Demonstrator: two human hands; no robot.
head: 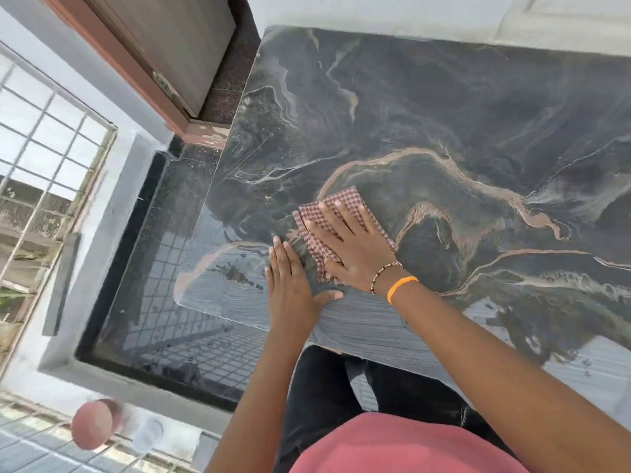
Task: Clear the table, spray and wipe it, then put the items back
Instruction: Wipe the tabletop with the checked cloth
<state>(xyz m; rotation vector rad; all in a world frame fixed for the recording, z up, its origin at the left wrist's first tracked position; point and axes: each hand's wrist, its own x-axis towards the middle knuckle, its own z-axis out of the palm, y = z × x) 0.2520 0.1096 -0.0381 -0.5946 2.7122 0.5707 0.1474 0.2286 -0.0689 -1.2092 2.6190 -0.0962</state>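
Note:
A dark marbled table (444, 114) with tan veins fills the right of the head view. A folded red-and-white checked cloth (345, 198) lies near its front left corner. My right hand (351, 244) presses flat on the cloth with fingers spread; the wrist wears an orange band and a beaded bracelet. My left hand (290, 285) rests flat on the tabletop just left of the cloth, fingers straight, thumb out toward the front edge. No other items show on the table.
A glossy black floor (160, 302) lies left of the table. A wooden door (164, 46) stands at the back left and a barred window (44, 165) at the far left. A pinkish round object (92, 423) and a clear container (146, 435) sit on the ledge at lower left.

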